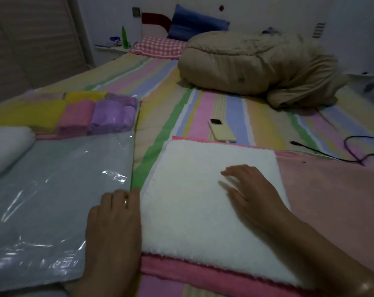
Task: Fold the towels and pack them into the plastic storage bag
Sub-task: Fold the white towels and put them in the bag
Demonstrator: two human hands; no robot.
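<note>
Fluffy white square towel lies flat under the right hand, fingers spread. Left hand at its left edge, fingers curled, grip unclear; clear plastic bag alongside.

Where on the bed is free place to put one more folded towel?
Bare striped sheet lies between the plastic bag, the phone and the duvet. Folded towels crowd the bag's far end; a cable crosses the right.

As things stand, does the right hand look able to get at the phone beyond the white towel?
Probably yes. The right hand rests open on the white towel, and the phone lies uncovered on the bed just past the towel's far edge, with nothing standing between them.
</note>
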